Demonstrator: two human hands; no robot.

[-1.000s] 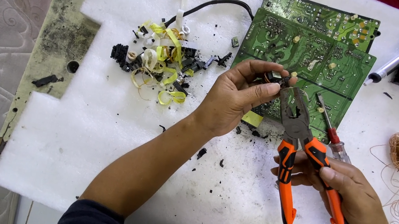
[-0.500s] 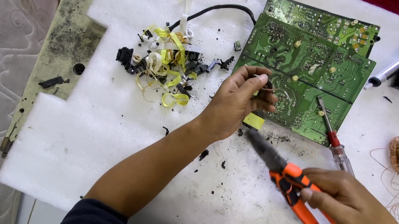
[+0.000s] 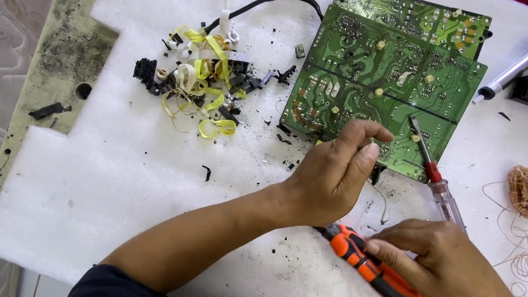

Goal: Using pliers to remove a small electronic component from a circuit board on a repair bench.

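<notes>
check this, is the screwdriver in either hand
No, the screwdriver lies loose across the green circuit board; the right hand holds orange pliers.

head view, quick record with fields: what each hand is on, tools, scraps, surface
left hand: fingertips on the near edge of the green circuit board
right hand: gripping orange-handled pliers, lying low over the foam
screwdriver: tip resting on the board
scraps: yellow tape and black bits, left of the board
surface: white foam sheet
</notes>
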